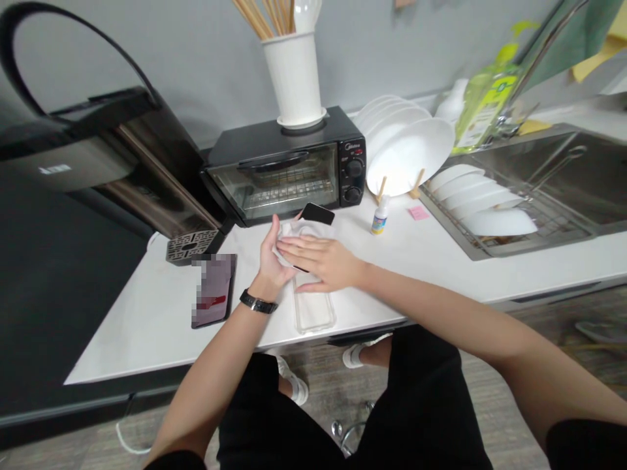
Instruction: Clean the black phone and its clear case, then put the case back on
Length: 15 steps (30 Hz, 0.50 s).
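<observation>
My left hand (272,258), with a black watch on the wrist, is closed around a dark smartphone (318,213), its thumb raised along the near-left side. Much of the phone is hidden under a crumpled white tissue (313,228). My right hand (326,260) lies over the tissue, fingers together, pressing it against the phone. Below both hands a clear phone case (315,314) rests on the white counter. Another phone (215,290), screen lit and partly blurred out, lies to the left. A small white spray bottle (379,217) stands upright to the right.
Behind the hands is a black toaster oven (289,176) carrying a white cup (296,78) of chopsticks. A water dispenser (161,170) stands left. White plates (401,156) lean in a rack beside a pink note (418,213). A steel sink (553,170) holds bowls at right.
</observation>
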Available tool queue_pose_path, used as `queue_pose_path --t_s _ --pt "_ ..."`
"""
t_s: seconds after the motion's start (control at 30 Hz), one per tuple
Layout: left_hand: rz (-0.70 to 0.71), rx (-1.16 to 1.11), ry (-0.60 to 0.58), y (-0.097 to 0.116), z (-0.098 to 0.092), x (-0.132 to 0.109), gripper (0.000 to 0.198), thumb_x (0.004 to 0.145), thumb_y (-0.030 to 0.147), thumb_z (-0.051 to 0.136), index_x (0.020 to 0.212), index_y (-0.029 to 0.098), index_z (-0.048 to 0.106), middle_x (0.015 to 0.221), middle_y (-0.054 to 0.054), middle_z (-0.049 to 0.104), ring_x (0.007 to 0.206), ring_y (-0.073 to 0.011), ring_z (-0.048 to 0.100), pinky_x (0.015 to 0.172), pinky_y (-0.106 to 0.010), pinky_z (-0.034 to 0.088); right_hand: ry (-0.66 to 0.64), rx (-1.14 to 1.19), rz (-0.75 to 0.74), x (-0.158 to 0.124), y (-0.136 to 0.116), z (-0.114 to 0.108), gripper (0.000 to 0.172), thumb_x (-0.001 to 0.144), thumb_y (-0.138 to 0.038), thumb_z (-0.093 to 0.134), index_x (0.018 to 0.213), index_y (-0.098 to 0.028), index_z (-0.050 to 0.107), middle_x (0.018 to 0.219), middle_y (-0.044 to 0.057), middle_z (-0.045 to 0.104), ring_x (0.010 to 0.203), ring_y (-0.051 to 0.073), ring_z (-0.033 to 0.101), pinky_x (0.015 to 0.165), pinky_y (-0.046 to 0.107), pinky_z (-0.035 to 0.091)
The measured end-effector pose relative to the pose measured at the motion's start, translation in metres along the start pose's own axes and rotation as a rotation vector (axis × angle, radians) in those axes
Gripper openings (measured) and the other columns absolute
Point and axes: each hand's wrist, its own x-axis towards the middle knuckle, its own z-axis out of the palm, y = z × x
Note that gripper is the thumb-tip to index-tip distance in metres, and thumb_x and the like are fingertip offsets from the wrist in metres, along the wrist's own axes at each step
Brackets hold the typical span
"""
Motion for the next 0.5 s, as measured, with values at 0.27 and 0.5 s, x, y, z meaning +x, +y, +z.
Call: queue_pose_path --t_s 0.27,0.5 --pt "0.085 0.093 -0.067 0.002 0.003 0.0 0.07 0.103 0.072 0.041 0.133 0.016 0.071 0.124 -0.015 0.078 0.127 -0.0347 0.071 0.108 -0.051 0.057 0.069 -0.042 0.208 -0.009 0.027 -0.012 0.071 0.11 -0.058 0.042 0.167 -0.016 0.036 0.165 0.015 0.048 0.16 0.027 0.037 0.131 0.052 0.033" --pt "0.193 0.067 0.015 0.003 0.007 -0.004 0.067 0.108 0.067 0.034 0.128 0.018 0.074 0.104 -0.01 0.083 0.126 -0.0306 0.072 0.114 -0.046 0.054 -0.007 0.054 -0.052 0.0 -0.005 0.002 0.067 0.108 -0.055 0.051 0.165 -0.02 0.04 0.163 0.012 0.052 0.157 0.02 0.041 0.131 0.044 0.033"
